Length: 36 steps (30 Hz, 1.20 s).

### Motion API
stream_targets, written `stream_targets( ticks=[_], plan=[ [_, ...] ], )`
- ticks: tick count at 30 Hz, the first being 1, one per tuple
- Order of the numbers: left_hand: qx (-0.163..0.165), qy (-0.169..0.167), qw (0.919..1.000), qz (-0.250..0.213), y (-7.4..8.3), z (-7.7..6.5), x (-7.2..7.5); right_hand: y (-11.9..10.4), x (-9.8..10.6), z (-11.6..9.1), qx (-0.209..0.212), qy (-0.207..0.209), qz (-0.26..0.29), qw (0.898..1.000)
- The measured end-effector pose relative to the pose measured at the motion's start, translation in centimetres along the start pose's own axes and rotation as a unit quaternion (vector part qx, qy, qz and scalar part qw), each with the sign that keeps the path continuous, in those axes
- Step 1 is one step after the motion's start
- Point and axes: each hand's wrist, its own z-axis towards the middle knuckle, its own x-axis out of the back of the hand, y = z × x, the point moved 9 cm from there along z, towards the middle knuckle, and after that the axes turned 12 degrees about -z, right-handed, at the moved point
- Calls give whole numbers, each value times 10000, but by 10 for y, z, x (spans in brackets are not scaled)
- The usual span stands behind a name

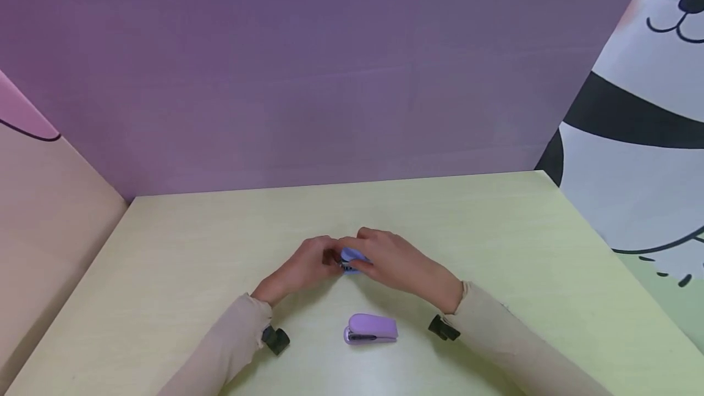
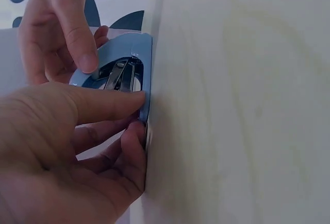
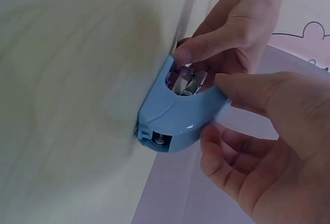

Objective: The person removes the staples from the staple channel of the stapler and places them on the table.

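Note:
A small light-blue stapler (image 1: pixel 354 255) stands on the table between both hands, partly covered by fingers in the head view. My left hand (image 1: pixel 309 264) pinches one end of it, the thumb lying along its lower edge in the left wrist view. From the other side my right hand (image 1: pixel 398 260) grips the stapler's upper part between thumb and fingers. In the right wrist view the blue stapler (image 3: pixel 178 115) shows its rounded end and the metal parts inside its side opening. Closer to me, a purple stapler (image 1: pixel 372 329) lies untouched on the table.
The pale wooden table (image 1: pixel 220 225) reaches back to a purple wall panel (image 1: pixel 330 90). A panel with a panda drawing (image 1: pixel 632 182) stands at the right, a light panel (image 1: pixel 49 219) at the left. Each sleeve has a dark wrist-camera mount (image 1: pixel 276 340).

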Motion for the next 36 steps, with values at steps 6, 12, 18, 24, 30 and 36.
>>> stream_targets(
  ticks=[6,12,18,24,30,36],
  plan=[
    [-168,8,9997,-197,3,-1,0,-3,1,0,120,156,-210,9996],
    [-262,49,9991,-320,2,-2,0,-5,-2,0,100,116,-315,9994],
    [-357,95,9988,-335,3,-1,1,-9,-6,1,121,77,-542,9984],
    [-269,124,9990,-333,1,0,3,-9,-8,5,104,22,-793,9968],
    [-280,134,9988,-379,-2,-2,3,-11,-7,6,182,46,-814,9965],
    [-378,119,9983,-428,0,-1,1,-12,-4,2,139,76,-838,9964]
  ],
)
